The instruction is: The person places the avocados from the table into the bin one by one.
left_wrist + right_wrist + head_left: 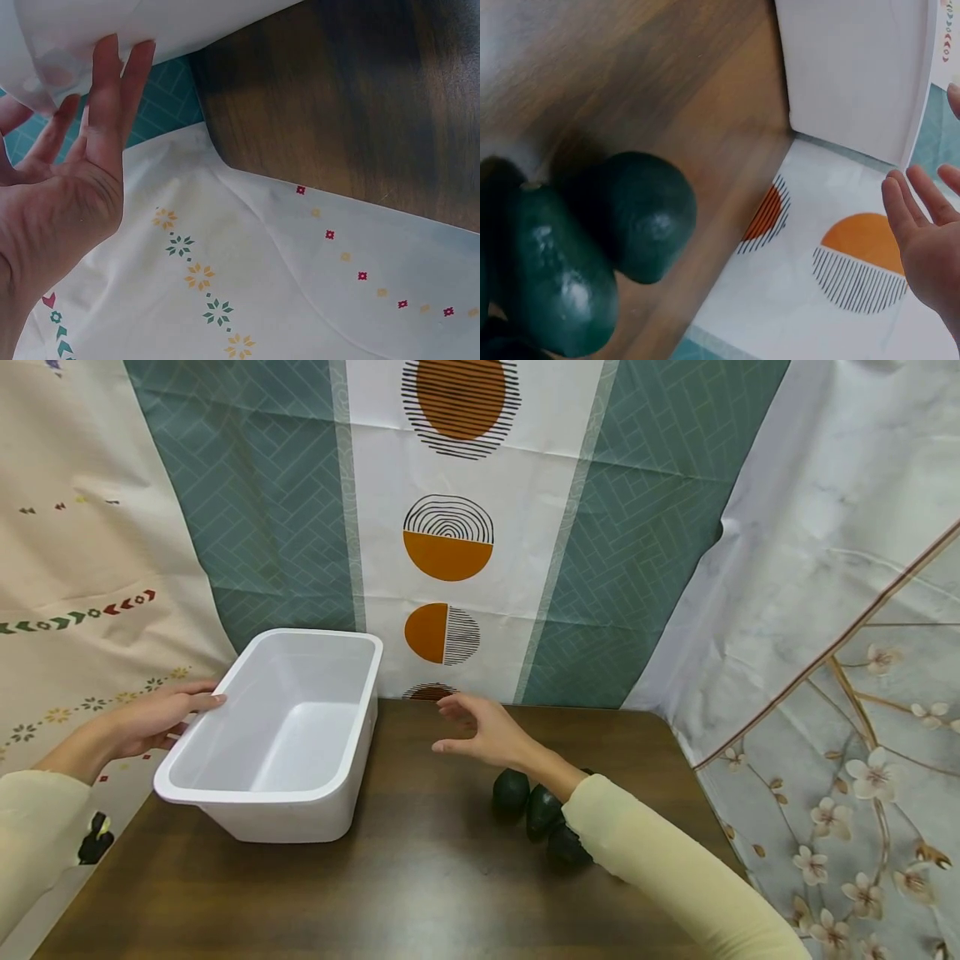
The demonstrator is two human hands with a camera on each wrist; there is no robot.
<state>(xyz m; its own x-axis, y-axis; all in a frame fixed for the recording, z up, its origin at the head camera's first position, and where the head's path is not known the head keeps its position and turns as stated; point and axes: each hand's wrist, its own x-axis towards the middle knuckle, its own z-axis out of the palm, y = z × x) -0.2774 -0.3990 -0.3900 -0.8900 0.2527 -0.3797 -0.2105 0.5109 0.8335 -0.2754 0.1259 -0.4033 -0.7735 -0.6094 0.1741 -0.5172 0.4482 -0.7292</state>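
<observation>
A white plastic basin (255, 817) stands at the left of the brown table. My left hand (161, 717) holds its left rim, thumb over the edge and fingers against the outer wall; in the left wrist view the fingertips touch the white wall (172, 22). My right hand (487, 731) hangs in the air to the right of the basin, fingers loosely bent and nothing in them. Several dark green avocados (511, 792) lie on the table below my right forearm, which partly hides them. In the right wrist view two avocados (641, 217) show most plainly.
The brown wooden table (435, 868) ends at the back against a patterned green and white curtain (450, 593). A cream cloth (97, 568) hangs at the left, and a white flowered cloth (847, 760) at the right.
</observation>
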